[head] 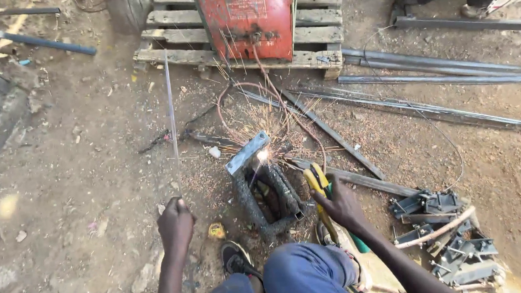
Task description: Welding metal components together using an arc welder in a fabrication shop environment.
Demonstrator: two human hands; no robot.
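My left hand (pixel 176 225) grips the lower end of a thin metal rod (pixel 170 104) that stands almost upright above the dirt. My right hand (pixel 341 205) holds a yellow-handled electrode holder (pixel 318 182), whose tip touches a small dark metal frame (pixel 266 193) on the ground. A bright spark (pixel 263 155) glows at the top of that frame, under a short grey angle piece (pixel 247 152). Fine sparks spray outward from there. My blue-trousered knees and a black shoe (pixel 238 260) are at the bottom.
A red welding machine (pixel 246 21) sits on a wooden pallet (pixel 317 35) beyond the frame, with reddish cables (pixel 271 92) running down. Long steel bars (pixel 443 77) lie at right. A heap of small metal brackets (pixel 450 230) lies at lower right. Another person's foot (pixel 499 1) shows at top right.
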